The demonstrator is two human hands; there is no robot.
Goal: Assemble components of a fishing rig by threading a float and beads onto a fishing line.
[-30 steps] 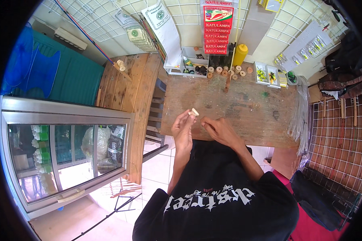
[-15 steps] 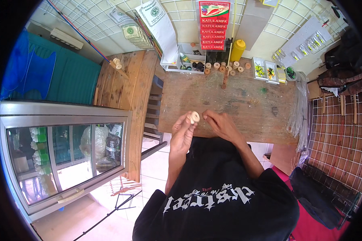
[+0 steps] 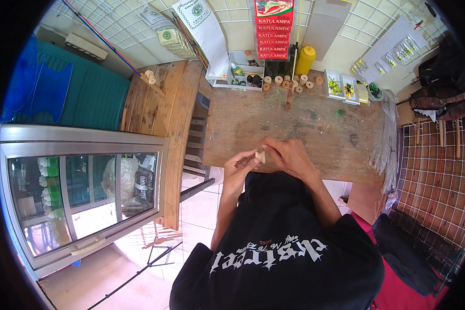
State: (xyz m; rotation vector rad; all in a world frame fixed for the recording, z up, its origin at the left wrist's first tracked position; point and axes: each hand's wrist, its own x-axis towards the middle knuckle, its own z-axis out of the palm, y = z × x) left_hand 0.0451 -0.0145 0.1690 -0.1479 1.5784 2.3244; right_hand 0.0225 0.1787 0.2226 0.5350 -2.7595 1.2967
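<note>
A small pale wooden spool (image 3: 261,156) is held over the front edge of the wooden table (image 3: 232,116). My left hand (image 3: 237,168) grips it from the left between thumb and fingers. My right hand (image 3: 293,156) is bent over the spool's upper right side, its fingertips pinched together close against it. Whatever is between those fingertips, perhaps nothing, is too small to see. Farther back on the table stand several similar wooden spools (image 3: 303,78), in a loose cluster.
At the table's back are a white organiser box (image 3: 237,85), a yellow squeeze bottle (image 3: 306,60) and white trays (image 3: 334,87) of small green and yellow pieces. Clear plastic bags (image 3: 390,139) hang at the right edge. A glass-doored cabinet (image 3: 163,155) stands at left.
My right hand has moved left, closing the gap to the spool. My left hand has turned the spool, so its end face no longer points up at me, and shifted it slightly right.
</note>
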